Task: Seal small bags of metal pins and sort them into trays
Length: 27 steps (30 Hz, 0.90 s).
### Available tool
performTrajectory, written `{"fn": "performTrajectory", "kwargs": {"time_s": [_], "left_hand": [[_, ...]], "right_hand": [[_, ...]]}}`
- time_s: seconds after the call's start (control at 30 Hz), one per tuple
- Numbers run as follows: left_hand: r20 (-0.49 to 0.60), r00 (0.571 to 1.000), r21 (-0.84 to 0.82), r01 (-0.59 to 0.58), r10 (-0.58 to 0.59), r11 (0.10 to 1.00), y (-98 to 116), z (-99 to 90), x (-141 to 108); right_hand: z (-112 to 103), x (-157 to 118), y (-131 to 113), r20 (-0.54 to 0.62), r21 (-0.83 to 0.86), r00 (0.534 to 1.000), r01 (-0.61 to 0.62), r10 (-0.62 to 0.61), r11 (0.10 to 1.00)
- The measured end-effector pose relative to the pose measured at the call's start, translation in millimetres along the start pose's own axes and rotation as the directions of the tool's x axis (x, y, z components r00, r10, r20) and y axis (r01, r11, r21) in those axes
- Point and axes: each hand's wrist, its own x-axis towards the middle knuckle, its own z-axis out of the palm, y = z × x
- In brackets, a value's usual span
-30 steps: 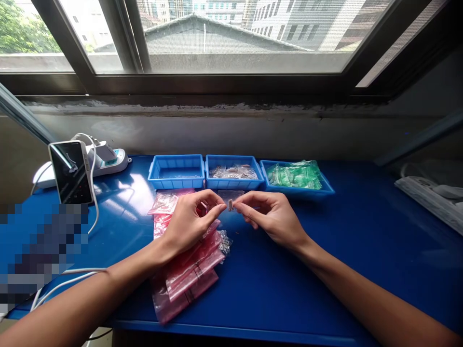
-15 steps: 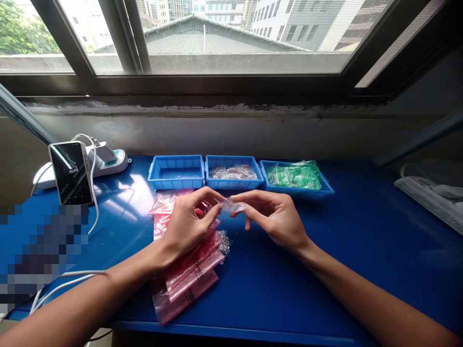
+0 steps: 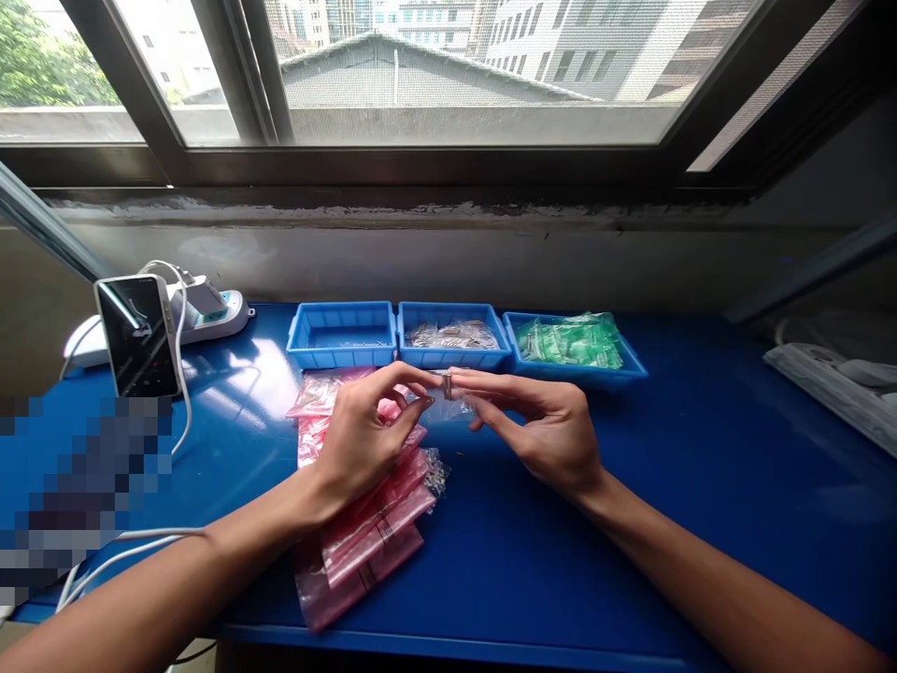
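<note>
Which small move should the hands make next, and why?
Perhaps the right hand should steady the metal parts: they show against the clear bag between this hand and the left hand, and I cannot tell whether they are inside.

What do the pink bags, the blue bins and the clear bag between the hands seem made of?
Pink bags: apparently thin, glossy plastic film, judging by creases and highlights.
Blue bins: probably moulded plastic with a slight sheen, given the ribbed walls.
Clear bag: likely thin plastic film, being see-through.
</note>
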Motion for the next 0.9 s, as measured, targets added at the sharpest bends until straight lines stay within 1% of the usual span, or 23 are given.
{"fn": "performTrajectory", "kwargs": {"time_s": [0.1,0.2,0.27,0.37,0.47,0.57,0.7,0.8,0.9], "left_hand": [[0.005,1.000,-0.003,0.009,-0.009,1.000,0.8,-0.5,0.2],[0.010,0.999,0.005,0.043,-0.043,0.999,4.1,-1.5,0.8],[0.023,0.996,-0.003,0.091,-0.091,0.996,6.9,-2.0,1.5],[0.069,0.980,-0.048,0.192,-0.188,0.980,10.3,-2.2,2.5],[0.092,0.966,-0.052,0.246,-0.241,0.968,10.9,-1.4,3.0],[0.099,0.957,-0.038,0.276,-0.271,0.960,10.0,-0.7,3.1],[0.104,0.948,-0.042,0.308,-0.302,0.951,9.5,-0.9,3.6],[0.104,0.950,-0.051,0.302,-0.296,0.952,9.2,-1.0,3.5],[0.093,0.951,-0.044,0.301,-0.296,0.953,8.5,-0.9,2.9]], "right_hand": [[-1.9,-0.1,0.7,0.005,-0.021,1.000,0.007,-0.007,1.000],[-3.9,0.4,1.1,0.012,-0.056,1.000,-0.006,0.007,0.998],[-4.7,1.2,0.3,0.024,-0.066,0.999,-0.029,0.031,0.997],[-5.0,2.8,-3.1,0.061,-0.076,0.996,-0.065,0.070,0.995],[-4.6,3.9,-6.3,0.113,-0.105,0.987,-0.103,0.115,0.989],[-4.2,3.6,-6.4,0.150,-0.077,0.972,-0.170,0.180,0.983],[-3.7,3.0,-3.6,0.166,-0.033,0.957,-0.235,0.238,0.971],[-3.4,3.6,-3.3,0.167,-0.019,0.953,-0.255,0.254,0.967],[-3.5,4.1,-4.4,0.151,-0.032,0.959,-0.237,0.239,0.971]]}}
